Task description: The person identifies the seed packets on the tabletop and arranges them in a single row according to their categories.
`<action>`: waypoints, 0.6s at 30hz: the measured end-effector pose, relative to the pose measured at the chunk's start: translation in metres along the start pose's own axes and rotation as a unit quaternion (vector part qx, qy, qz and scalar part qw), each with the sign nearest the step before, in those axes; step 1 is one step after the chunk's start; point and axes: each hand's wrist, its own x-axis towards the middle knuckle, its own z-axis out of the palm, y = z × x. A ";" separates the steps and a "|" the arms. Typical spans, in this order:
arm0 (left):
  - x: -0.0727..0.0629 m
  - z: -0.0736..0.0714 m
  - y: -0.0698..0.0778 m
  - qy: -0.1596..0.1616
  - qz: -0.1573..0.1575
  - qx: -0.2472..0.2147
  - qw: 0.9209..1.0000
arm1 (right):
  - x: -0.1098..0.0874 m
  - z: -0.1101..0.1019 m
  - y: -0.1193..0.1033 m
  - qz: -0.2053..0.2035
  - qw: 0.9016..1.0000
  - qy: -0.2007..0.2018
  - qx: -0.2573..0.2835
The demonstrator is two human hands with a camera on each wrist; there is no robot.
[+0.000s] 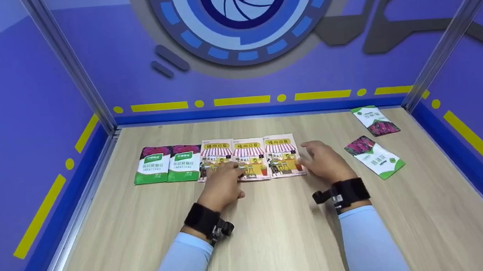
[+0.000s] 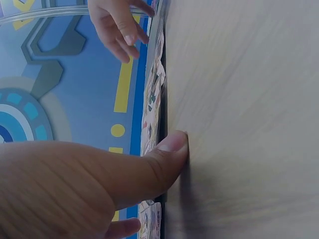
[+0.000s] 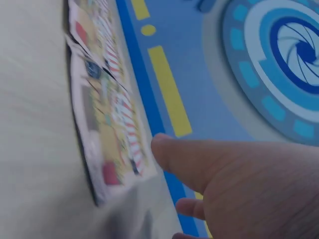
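Observation:
Three pink seed packets with striped awnings lie side by side: the left pink packet (image 1: 216,148), the middle pink packet (image 1: 249,152) and the right pink packet (image 1: 281,154). My left hand (image 1: 223,184) reaches over the lower part of the left and middle ones, hiding some of their print. In the left wrist view the thumb (image 2: 149,169) is extended, its tip low over the tabletop in front of the packets. Beside the right packet's outer edge is my right hand (image 1: 326,160), fingers loosely spread. Its thumb (image 3: 184,154) shows apart from the packet in the right wrist view.
Two green-and-white seed packets (image 1: 153,166) adjoin the row's left end. At the right, an upper flower packet (image 1: 376,120) and a lower flower packet (image 1: 374,157) lie askew on the wooden table (image 1: 275,236). Blue-purple panels (image 1: 102,69) enclose the back and sides.

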 end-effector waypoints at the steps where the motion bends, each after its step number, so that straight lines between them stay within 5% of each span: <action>1: 0.000 0.000 0.000 0.002 0.001 0.002 1.000 | -0.002 -0.005 0.004 0.006 1.000 0.006 -0.002; 9: 0.002 0.001 0.001 0.000 0.002 0.007 1.000 | -0.016 -0.042 0.043 0.069 0.997 0.043 -0.010; 18: 0.004 0.002 0.001 -0.013 -0.018 0.004 1.000 | -0.037 -0.066 0.080 0.180 0.982 0.033 -0.041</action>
